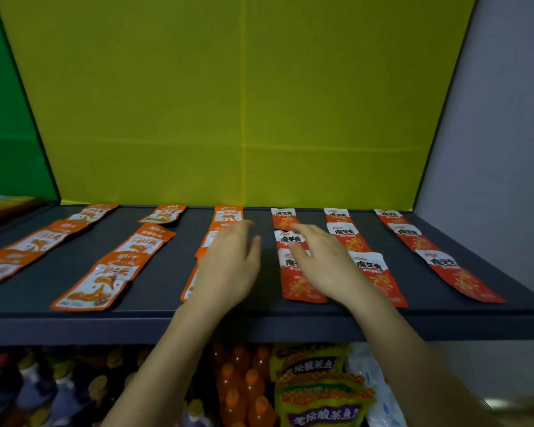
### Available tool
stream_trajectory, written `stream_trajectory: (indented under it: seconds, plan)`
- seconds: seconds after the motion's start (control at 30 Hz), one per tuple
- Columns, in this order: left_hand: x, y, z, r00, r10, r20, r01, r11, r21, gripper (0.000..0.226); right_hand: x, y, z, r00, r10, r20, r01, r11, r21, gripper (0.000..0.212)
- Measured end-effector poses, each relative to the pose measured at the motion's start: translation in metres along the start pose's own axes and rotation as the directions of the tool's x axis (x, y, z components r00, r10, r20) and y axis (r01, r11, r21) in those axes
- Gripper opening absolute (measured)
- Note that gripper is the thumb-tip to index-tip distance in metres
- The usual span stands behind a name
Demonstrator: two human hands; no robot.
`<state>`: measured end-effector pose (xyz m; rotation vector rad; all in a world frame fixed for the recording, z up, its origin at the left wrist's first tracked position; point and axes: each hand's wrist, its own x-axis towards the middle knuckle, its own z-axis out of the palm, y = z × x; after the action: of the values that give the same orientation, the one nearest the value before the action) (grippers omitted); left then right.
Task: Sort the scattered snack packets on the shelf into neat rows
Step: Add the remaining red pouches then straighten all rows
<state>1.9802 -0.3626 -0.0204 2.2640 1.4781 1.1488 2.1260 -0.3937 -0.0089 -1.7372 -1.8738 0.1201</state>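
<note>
Bare forearms reach up from the bottom edge, both hands over the dark grey shelf board (161,278). Left hand (228,266): fingers straight & together, thumb out, holding nothing, over the 3rd col. of orange-and-white flat foil snack packets (96,282). Can't tell if it touches them, it's blurred. Right hand (324,266): fingers loosely spread, nothing grasped, over the 4th col., the first of the red-and-white flat foil snack packets (457,275); contact unclear too. Orange pkts lie in 3 cols. on the shelf's left half, some overlapping & skewed. Red pkts lie in 3 cols. on the right half, 3 deep back to front. Behind: yellow-green back panel (228,103), green panel (10,149) far left, pale grey wall (506,118) on the right. Below the shelf: orange drink bottles (241,389), yellow-and-purple bags (318,396), dark bottles (43,389).
</note>
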Motion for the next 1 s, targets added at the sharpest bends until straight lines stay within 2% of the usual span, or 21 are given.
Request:
stream_trajectory:
  seconds: [0.1,0.27,0.37,0.47,0.6,0.7,0.77,0.87,1.0]
  plan:
    - [0.017,-0.031,-0.023,0.994,-0.111,-0.025,0.11,0.993,-0.039,0.034,0.018,-0.024,0.009,1.0,0.017,0.005,-0.017,0.997,0.075,0.043]
    - [0.019,-0.07,-0.03,0.953,-0.255,0.164,0.25,0.967,0.051,0.04,0.031,-0.059,0.048,0.98,0.076,0.184,-0.099,0.988,0.121,0.036]
    - [0.016,-0.083,-0.022,0.944,-0.214,0.251,0.206,0.977,0.059,0.026,0.031,-0.071,0.071,0.97,0.122,0.209,-0.149,0.982,0.117,0.045]
    - [0.014,-0.09,-0.019,0.955,-0.154,0.253,0.138,0.987,0.079,0.031,0.029,-0.08,0.083,0.964,0.184,0.192,-0.208,0.972,0.113,0.054]
    - [0.011,-0.093,-0.016,0.969,-0.062,0.239,0.028,0.99,0.141,0.031,0.027,-0.087,0.089,0.964,0.23,0.132,-0.246,0.961,0.128,0.052]
    - [0.012,-0.094,-0.016,0.967,-0.043,0.252,0.008,0.991,0.136,0.032,0.025,-0.09,0.087,0.956,0.256,0.144,-0.274,0.953,0.131,0.049]
    - [0.014,-0.096,-0.016,0.961,-0.046,0.272,0.023,0.996,0.087,0.033,0.028,-0.093,0.081,0.946,0.274,0.172,-0.3,0.942,0.149,0.045]
    - [0.026,-0.095,-0.017,0.945,-0.109,0.31,0.128,0.991,-0.041,0.034,0.038,-0.095,0.069,0.943,0.29,0.161,-0.319,0.927,0.197,0.039]
    - [0.053,-0.088,-0.017,0.918,-0.203,0.341,0.233,0.971,-0.05,0.039,0.062,-0.096,0.063,0.943,0.309,0.126,-0.331,0.915,0.231,0.042]
